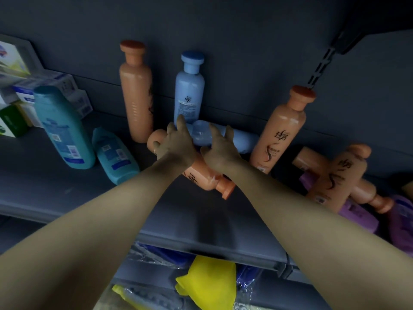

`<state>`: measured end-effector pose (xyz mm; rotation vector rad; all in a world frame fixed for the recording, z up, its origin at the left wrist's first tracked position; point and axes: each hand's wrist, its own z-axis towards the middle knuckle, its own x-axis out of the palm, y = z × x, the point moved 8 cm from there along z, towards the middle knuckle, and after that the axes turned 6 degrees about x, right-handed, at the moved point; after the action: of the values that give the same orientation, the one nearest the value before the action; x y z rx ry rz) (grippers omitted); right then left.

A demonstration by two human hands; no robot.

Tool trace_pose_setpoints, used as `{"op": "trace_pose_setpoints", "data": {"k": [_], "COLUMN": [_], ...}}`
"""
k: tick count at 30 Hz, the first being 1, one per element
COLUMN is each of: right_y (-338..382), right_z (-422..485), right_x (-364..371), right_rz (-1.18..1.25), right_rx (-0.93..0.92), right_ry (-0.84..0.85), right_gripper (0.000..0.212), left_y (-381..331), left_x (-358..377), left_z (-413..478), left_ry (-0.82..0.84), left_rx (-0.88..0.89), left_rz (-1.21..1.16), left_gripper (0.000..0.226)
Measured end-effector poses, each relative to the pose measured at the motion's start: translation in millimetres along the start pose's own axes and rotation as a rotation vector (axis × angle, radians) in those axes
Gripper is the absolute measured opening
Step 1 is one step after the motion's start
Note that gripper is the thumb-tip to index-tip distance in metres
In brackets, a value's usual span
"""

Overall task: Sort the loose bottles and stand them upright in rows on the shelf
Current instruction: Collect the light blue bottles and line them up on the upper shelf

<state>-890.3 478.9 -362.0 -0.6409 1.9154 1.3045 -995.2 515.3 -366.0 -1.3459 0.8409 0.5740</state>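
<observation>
Lying blue bottle (241, 140) is on its side on the shelf (201, 222), right under the fingertips of both hands, cap end toward the left hand. Left hand (176, 143) reaches over the cap end, fingers pointing at the foot of the upright blue bottle (189, 92) just behind; cannot tell if it grips anything. Right hand (220, 153) is released, fingers spread over the lying blue bottle's body, touching or just above it, hard to say.

Lying orange bottle (201, 177) sits under both wrists, cap toward the camera, crossing the reach path. Tall orange bottle (136, 90) stands behind and left of the left hand. Leaning orange bottle (281, 133) is just right of the right hand, near the blue bottle's far end. Further right, toppled orange bottles (342, 175) are piled on purple bottles (357, 217). Well left of the left hand: big teal bottle (62, 126) upright, small teal bottle (116, 155) on its side beside it, boxes (24, 86) behind. Below the shelf edge, a yellow item (210, 285) among plastic-wrapped packs.

Both forearms are bare, stretched forward and converging, wrists close together, palms down.
</observation>
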Motion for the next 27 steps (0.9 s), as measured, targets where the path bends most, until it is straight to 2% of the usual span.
{"op": "trace_pose_setpoints", "data": {"k": [9, 16, 20, 23, 27], "right_y": [-0.4, -0.6, 1.1, 1.0, 0.3], "right_z": [1.7, -3.7, -8.9, -14.2, -24.6], "right_x": [7.2, 7.9, 3.7, -0.1, -3.0], "right_rz": [0.093, 0.187, 0.218, 0.254, 0.273], "right_rx": [0.02, 0.024, 0.032, 0.038, 0.021], "right_ry": [0.052, 0.051, 0.014, -0.022, -0.075], "right_gripper": [0.07, 0.073, 0.072, 0.074, 0.078], "left_y": [-3.3, -0.1, -0.1, -7.1, -20.2], "left_x": [2.1, -9.1, -10.9, -12.0, -15.5], "left_z": [4.7, -0.7, -4.8, -10.8, -24.1], "left_ry": [-0.065, -0.124, -0.152, -0.131, -0.134], "left_rx": [0.008, -0.007, 0.012, 0.079, 0.143], "left_rz": [-0.115, -0.191, -0.224, -0.259, -0.276], "left_gripper": [0.078, 0.058, 0.053, 0.058, 0.052]}}
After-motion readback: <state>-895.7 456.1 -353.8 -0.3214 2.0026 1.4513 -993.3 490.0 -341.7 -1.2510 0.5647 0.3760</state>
